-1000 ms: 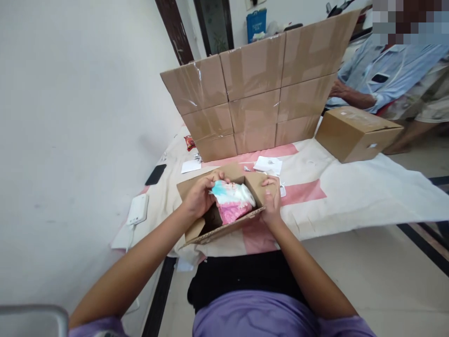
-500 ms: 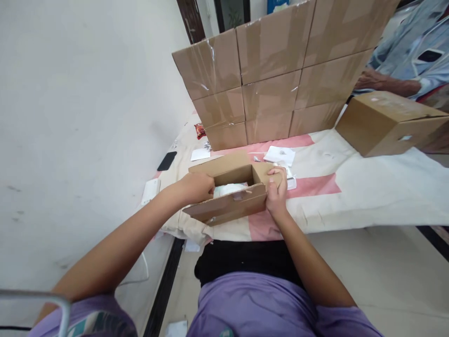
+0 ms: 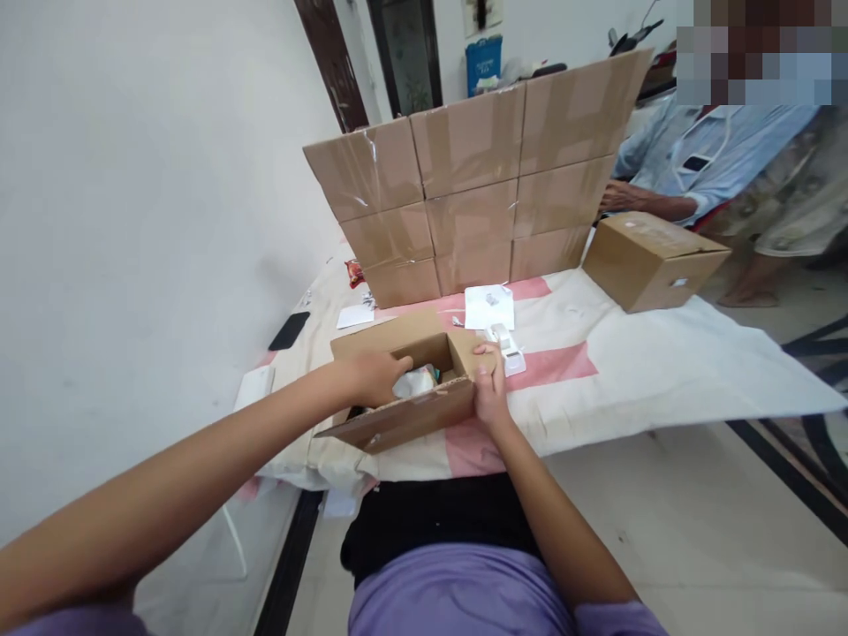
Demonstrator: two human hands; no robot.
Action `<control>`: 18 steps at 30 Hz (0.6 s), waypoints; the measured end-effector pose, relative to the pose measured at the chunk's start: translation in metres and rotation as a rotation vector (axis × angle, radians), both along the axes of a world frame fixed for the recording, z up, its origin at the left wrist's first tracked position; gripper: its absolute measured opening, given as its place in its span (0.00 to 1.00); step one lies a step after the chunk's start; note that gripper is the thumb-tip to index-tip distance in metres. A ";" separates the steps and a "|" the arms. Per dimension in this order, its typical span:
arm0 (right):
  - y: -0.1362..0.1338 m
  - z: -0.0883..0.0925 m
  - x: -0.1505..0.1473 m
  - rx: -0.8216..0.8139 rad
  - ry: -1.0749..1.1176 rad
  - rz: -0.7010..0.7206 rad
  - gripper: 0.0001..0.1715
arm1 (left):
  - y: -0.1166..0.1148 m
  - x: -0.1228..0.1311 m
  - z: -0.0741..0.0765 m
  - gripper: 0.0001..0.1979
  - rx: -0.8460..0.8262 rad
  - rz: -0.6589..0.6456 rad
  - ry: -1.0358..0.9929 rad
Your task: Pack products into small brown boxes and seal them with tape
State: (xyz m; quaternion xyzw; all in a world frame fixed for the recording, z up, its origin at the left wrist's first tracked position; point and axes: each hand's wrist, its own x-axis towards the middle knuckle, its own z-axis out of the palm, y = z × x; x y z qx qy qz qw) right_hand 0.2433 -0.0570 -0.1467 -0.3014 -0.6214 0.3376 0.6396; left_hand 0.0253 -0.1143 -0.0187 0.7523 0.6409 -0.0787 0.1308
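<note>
Cardboard box [image 3: 414, 422], open-topped; white packet [image 3: 416, 382] inside. Right hand [image 3: 490, 386] grips the box's right end. Left hand [image 3: 382, 375] is partly inside, beside the packet; grip indeterminable.

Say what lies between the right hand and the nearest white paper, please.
In the head view, a white item, too small to identify, lies between the right hand and that paper.

Purple top [image 3: 457, 592], matching short sleeves [image 3: 619, 620], black bottoms [image 3: 437, 521]
</note>
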 end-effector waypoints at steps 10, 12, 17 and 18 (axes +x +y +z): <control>-0.009 -0.014 0.000 -0.045 0.034 0.041 0.20 | -0.005 0.027 -0.001 0.20 0.007 -0.177 0.288; -0.009 -0.013 -0.001 -0.045 0.049 0.048 0.20 | -0.006 0.028 0.003 0.20 0.020 -0.202 0.294; -0.018 0.002 0.010 -0.032 0.086 -0.018 0.23 | -0.003 0.013 0.024 0.21 0.012 -0.118 0.115; -0.026 0.006 0.014 -0.005 0.138 -0.091 0.25 | -0.003 0.010 0.033 0.20 0.038 -0.096 0.038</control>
